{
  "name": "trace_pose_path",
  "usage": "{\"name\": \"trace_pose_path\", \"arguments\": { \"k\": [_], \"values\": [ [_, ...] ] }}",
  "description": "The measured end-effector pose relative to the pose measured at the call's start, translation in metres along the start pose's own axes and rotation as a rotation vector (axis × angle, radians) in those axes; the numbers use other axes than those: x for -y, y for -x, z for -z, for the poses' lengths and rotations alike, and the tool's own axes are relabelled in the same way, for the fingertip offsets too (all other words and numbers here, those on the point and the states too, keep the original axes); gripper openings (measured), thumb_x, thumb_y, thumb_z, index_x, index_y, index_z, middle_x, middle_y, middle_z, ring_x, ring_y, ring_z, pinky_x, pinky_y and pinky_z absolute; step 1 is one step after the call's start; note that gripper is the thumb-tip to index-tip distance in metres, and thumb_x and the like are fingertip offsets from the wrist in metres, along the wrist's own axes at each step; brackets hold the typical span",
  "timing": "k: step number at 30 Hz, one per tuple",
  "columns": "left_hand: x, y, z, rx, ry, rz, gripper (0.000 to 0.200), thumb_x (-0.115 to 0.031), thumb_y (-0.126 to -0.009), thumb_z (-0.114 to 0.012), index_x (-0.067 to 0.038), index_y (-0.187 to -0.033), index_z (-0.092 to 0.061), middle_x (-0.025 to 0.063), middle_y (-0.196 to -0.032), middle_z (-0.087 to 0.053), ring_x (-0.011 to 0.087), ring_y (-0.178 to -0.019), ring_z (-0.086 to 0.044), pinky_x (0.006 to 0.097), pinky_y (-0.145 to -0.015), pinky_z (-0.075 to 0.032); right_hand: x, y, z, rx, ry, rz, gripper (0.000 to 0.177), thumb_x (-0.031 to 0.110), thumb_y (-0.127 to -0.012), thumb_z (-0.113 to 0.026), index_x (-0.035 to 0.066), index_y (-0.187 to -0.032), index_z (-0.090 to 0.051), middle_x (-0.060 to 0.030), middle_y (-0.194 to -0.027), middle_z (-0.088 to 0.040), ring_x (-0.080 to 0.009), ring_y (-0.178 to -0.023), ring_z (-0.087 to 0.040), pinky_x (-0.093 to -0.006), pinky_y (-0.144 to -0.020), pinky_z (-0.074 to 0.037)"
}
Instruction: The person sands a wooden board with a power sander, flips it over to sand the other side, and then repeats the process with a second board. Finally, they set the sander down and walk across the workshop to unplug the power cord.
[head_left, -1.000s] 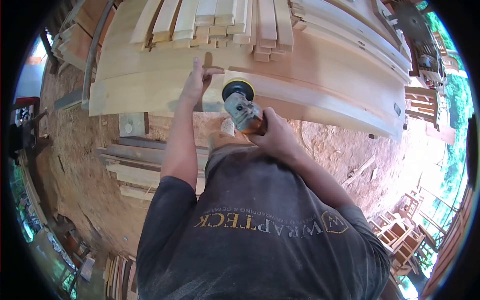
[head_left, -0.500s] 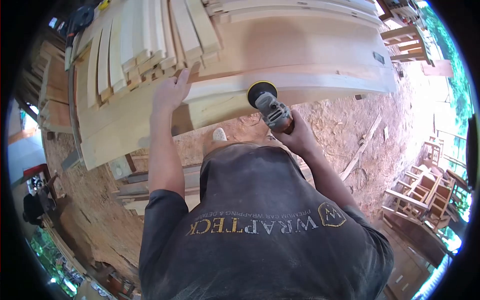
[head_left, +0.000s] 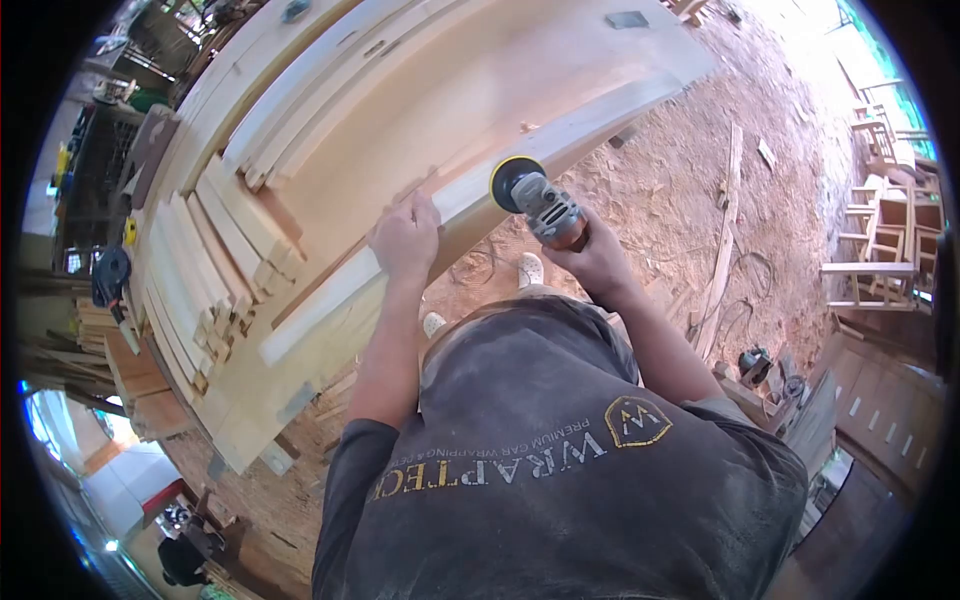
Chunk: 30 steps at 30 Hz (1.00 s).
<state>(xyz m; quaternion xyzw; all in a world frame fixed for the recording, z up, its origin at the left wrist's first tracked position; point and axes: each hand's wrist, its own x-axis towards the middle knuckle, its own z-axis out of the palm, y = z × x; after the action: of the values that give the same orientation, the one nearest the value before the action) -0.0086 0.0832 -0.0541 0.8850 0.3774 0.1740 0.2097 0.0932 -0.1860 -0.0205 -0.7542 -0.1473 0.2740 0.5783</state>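
Note:
My right hand (head_left: 598, 262) is wrapped round the body of a power sander (head_left: 552, 212), whose round black pad with a yellow rim (head_left: 517, 184) faces the near edge of the work surface. A long pale board (head_left: 465, 192) lies along that edge. Fingers curled, my left hand (head_left: 407, 236) grips this board to the left of the sander. Just beyond the left hand is a thin brown wood edge. Whether the pad touches the board cannot be made out.
Stacked wood strips (head_left: 205, 275) and longer boards (head_left: 330, 90) lie on the large wooden panel (head_left: 440, 110). Sawdust and a loose plank (head_left: 725, 240) are on the ground. Wooden chairs (head_left: 885, 235) stand at the right. A blue-black tool (head_left: 111, 277) is at the left.
The view has turned, so the strips now appear further left and the boards run diagonally. My left hand has moved right, closer to the sander, and closed on the board. My right hand still holds the sander.

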Motion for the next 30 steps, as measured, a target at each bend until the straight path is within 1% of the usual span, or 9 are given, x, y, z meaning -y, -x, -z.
{"name": "trace_pose_path", "arguments": {
  "k": [1, 5, 7, 15, 17, 20, 26, 29, 30],
  "values": [
    [-0.004, 0.001, -0.007, -0.102, -0.022, -0.030, 0.048, -0.040, -0.098, -0.053, -0.003, -0.078, -0.077, 0.0190, -0.080, -0.073, 0.0378, -0.080, -0.071, 0.0477, -0.090, -0.049, -0.005, -0.005, 0.010, -0.005, -0.006, -0.008, 0.049, 0.017, -0.079, -0.084, 0.001, -0.119, -0.062, -0.0111, -0.104, -0.072, -0.0169, -0.096, -0.070, -0.0342, -0.086, -0.055],
    [0.003, 0.005, -0.008, -0.043, -0.162, -0.001, 0.042, -0.036, -0.095, -0.059, -0.005, -0.072, -0.074, 0.0137, -0.075, -0.072, 0.0356, -0.076, -0.069, 0.0472, -0.086, -0.050, -0.022, -0.030, 0.055, -0.072, -0.034, -0.007, 0.048, 0.012, -0.080, -0.082, 0.001, -0.122, -0.062, -0.0086, -0.105, -0.072, -0.0153, -0.097, -0.069, -0.0330, -0.088, -0.054],
    [0.005, 0.006, -0.010, -0.109, -0.135, -0.065, 0.040, -0.035, -0.094, -0.063, -0.006, -0.067, -0.071, 0.0127, -0.072, -0.070, 0.0346, -0.071, -0.067, 0.0487, -0.083, -0.050, -0.011, -0.041, 0.075, -0.123, -0.070, 0.012, 0.047, 0.010, -0.080, -0.081, 0.002, -0.122, -0.063, -0.0069, -0.105, -0.071, -0.0148, -0.097, -0.067, -0.0317, -0.088, -0.054],
    [0.001, 0.007, -0.008, -0.141, -0.142, -0.073, 0.042, -0.034, -0.093, -0.066, -0.006, -0.062, -0.068, 0.0131, -0.069, -0.069, 0.0346, -0.068, -0.066, 0.0479, -0.075, -0.053, -0.004, -0.080, 0.163, -0.300, 0.111, -0.134, 0.041, 0.017, -0.079, -0.081, 0.002, -0.115, -0.067, -0.0046, -0.101, -0.069, -0.0120, -0.087, -0.063, -0.0287, -0.078, -0.051],
    [0.003, 0.006, -0.009, -0.150, -0.131, -0.086, 0.042, -0.034, -0.093, -0.066, -0.006, -0.062, -0.068, 0.0132, -0.069, -0.068, 0.0347, -0.068, -0.066, 0.0482, -0.073, -0.053, -0.019, -0.096, 0.186, -0.400, -0.001, -0.050, 0.038, 0.019, -0.080, -0.081, 0.002, -0.112, -0.069, -0.0031, -0.095, -0.069, -0.0115, -0.080, -0.062, -0.0275, -0.072, -0.049],
    [0.007, 0.004, -0.011, -0.143, -0.166, -0.097, 0.040, -0.032, -0.092, -0.066, -0.006, -0.062, -0.068, 0.0143, -0.069, -0.069, 0.0351, -0.069, -0.067, 0.0486, -0.072, -0.053, -0.052, -0.128, 0.235, -0.374, -0.107, -0.090, 0.037, 0.020, -0.081, -0.081, 0.001, -0.111, -0.069, -0.0030, -0.091, -0.068, -0.0120, -0.076, -0.062, -0.0284, -0.069, -0.050],
    [0.008, 0.002, -0.010, -0.162, -0.154, -0.122, 0.043, -0.036, -0.094, -0.062, -0.006, -0.066, -0.071, 0.0170, -0.073, -0.070, 0.0389, -0.071, -0.067, 0.0490, -0.072, -0.054, -0.034, -0.159, 0.283, -0.522, -0.163, -0.096, 0.042, 0.027, -0.081, -0.082, 0.001, -0.110, -0.070, -0.0041, -0.090, -0.067, -0.0128, -0.075, -0.062, -0.0286, -0.066, -0.049],
    [0.002, -0.015, 0.012, -0.011, -0.140, -0.060, 0.046, -0.044, -0.093, -0.063, -0.003, -0.072, -0.073, 0.0180, -0.075, -0.070, 0.0378, -0.075, -0.068, 0.0471, -0.075, -0.054, -0.053, -0.169, 0.299, -0.610, -0.194, -0.122, 0.039, 0.026, -0.083, -0.080, 0.004, -0.114, -0.069, -0.0032, -0.093, -0.066, -0.0129, -0.075, -0.063, -0.0287, -0.066, -0.050],
    [0.006, -0.031, 0.025, 0.271, -0.073, 0.089, 0.049, -0.049, -0.089, -0.066, -0.002, -0.076, -0.074, 0.0178, -0.077, -0.070, 0.0359, -0.078, -0.069, 0.0453, -0.079, -0.054, -0.070, -0.171, 0.299, -0.641, -0.324, -0.038, 0.028, 0.025, -0.088, -0.076, 0.007, -0.109, -0.068, -0.0027, -0.085, -0.064, -0.0144, -0.069, -0.062, -0.0301, -0.063, -0.051]
  ]
}}
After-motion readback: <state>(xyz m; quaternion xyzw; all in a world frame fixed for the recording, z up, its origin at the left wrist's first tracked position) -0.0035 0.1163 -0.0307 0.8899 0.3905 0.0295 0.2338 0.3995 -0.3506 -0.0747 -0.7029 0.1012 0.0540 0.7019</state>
